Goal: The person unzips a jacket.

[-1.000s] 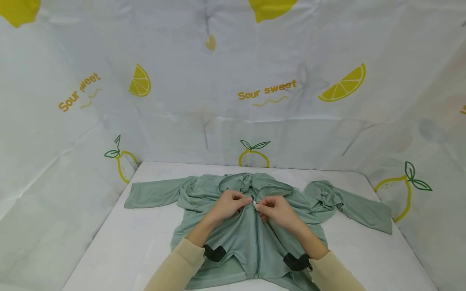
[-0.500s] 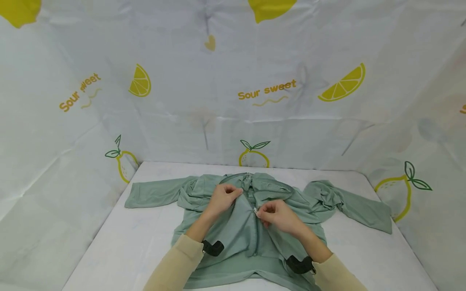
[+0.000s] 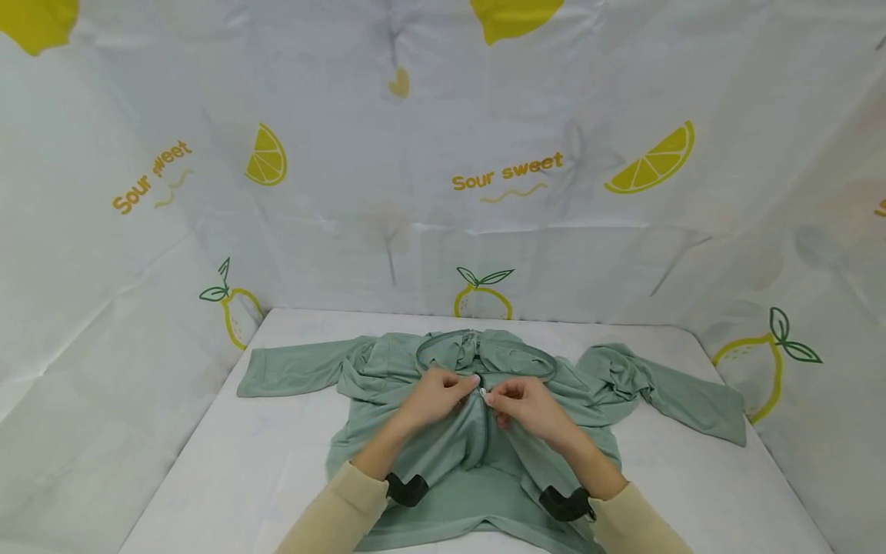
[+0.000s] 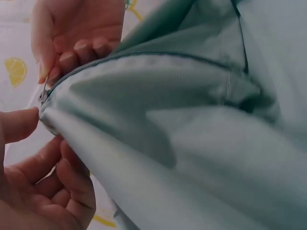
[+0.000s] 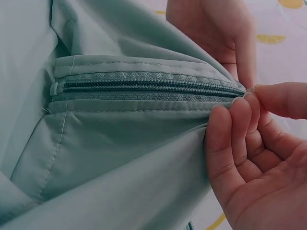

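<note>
A sage-green zip-up jacket lies spread on the white table, its sleeves out to both sides. My left hand pinches the front edge of the jacket just above the zip slider. Close on its right, my right hand pinches the small metal zipper pull. In the left wrist view, the pull stands out between the two hands at the cloth's peak. Below it, the joined zip teeth run down to the bottom stop in the right wrist view. The front panel is lifted into a tent, exposing the jacket's inside back.
The left sleeve and the bunched right sleeve reach towards the table's sides. A white lemon-print cloth hangs behind and around the white table. Black straps sit at both wrists.
My left hand drew away up the left front edge, then came back beside the slider. My right hand dipped slightly with the pull and rose again. The zip's lower end has lifted off the hem.
</note>
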Motion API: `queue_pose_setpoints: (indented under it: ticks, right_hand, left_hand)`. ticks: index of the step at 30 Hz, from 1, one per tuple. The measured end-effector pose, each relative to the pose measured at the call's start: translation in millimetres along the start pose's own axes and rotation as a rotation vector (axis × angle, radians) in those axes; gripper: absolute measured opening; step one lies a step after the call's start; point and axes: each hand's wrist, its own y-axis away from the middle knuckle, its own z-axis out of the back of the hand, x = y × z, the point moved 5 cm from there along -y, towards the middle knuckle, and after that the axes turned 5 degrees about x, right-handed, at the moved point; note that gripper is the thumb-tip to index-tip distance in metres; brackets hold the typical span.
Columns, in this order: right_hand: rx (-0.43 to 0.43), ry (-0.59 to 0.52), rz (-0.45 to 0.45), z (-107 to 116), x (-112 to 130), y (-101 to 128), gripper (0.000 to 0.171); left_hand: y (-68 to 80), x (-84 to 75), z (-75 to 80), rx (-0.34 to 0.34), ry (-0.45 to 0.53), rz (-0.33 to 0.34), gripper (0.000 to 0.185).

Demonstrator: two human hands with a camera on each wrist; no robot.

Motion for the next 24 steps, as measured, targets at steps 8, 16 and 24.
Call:
queue_pose_setpoints:
  ticks: [8,16,24]
  right_hand:
    - [0.023,-0.003,0.017,-5.5,-2.2,-0.7,0.024]
    - [0.096,0.037,0.001,-13.2,-4.4,6.2,0.027]
    - [0.021,-0.014,-0.016,-7.1,-2.3,6.1,0.026]
  left_hand:
    - [-2.1,0.3,2.2,-0.082,0.142,-0.013,0.028]
    - [-4.7,8.2,17.6,-0.21,0.113,0.06,0.029]
    - [5.8,-2.7,22.9,-0.282,-0.053,0.015,0.034]
